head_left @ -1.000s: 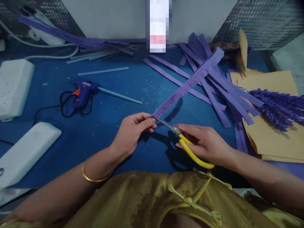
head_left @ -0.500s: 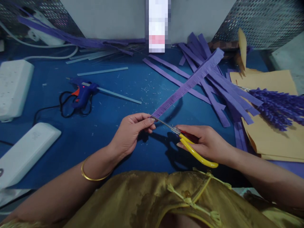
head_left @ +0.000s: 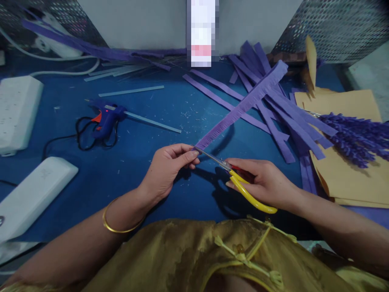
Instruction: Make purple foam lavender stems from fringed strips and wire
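My left hand (head_left: 170,168) pinches the near end of a purple crepe paper strip (head_left: 234,113) between thumb and fingers. The strip slants up and away to the right, with a row of fine slits along its lower part. In my right hand (head_left: 263,180) is a pair of scissors (head_left: 247,192) with yellow-covered handles. Their blades point left and meet the strip close to my left fingertips; the tips are partly hidden there. More purple strips (head_left: 281,142) lie in a loose heap beneath the far end of the held one.
A blue glue gun (head_left: 106,117) with a glue stick in it lies at left on the blue table. White power blocks (head_left: 39,196) stand at the left edge. Purple lavender-like stems (head_left: 355,134) rest on tan paper (head_left: 358,182) at right. A blurred-out phone-like screen (head_left: 201,32) stands at the back.
Both hands stay almost in place. The scissors have shifted very slightly at the strip, their handles a touch up and to the left.
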### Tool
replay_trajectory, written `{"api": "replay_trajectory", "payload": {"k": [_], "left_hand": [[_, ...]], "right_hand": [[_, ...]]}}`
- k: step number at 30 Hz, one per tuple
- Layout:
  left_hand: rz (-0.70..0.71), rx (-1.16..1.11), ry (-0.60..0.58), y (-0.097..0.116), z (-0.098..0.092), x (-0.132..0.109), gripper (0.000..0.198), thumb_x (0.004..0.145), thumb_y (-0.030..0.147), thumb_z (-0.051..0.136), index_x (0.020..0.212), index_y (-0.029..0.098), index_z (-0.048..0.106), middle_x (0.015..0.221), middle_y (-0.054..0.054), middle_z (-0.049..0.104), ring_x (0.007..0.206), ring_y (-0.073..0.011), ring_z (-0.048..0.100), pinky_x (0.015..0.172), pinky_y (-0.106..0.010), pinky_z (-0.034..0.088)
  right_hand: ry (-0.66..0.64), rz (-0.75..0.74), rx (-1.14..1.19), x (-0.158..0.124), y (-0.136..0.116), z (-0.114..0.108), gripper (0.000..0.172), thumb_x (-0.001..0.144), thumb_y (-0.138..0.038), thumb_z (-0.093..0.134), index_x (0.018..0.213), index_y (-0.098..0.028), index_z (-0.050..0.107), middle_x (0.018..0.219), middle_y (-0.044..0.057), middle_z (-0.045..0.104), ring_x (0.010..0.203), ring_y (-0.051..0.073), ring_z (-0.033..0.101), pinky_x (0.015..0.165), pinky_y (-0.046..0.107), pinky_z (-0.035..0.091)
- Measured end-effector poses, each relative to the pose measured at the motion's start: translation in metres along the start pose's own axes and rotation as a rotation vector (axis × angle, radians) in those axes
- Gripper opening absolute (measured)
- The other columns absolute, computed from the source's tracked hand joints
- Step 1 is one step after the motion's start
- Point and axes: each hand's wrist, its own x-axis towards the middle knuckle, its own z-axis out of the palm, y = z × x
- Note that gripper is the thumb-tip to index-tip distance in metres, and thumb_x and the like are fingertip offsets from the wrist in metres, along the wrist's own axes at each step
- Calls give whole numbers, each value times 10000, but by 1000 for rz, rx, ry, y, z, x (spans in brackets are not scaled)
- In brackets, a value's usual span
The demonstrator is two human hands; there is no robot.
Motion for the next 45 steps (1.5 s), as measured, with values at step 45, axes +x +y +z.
{"api": "replay_trajectory", "payload": {"k": [45], "left_hand": [[35, -53, -1, -3, 2, 0, 86, 711, 233, 811, 714, 169, 754, 634, 2, 697, 580, -84, 597, 568, -185, 464]], "right_hand": [[84, -115, -136, -1, 1, 3, 429, 909, -469, 638, 1222, -178, 653, 823, 40, 702, 578, 118, 561, 551, 237, 400]]}}
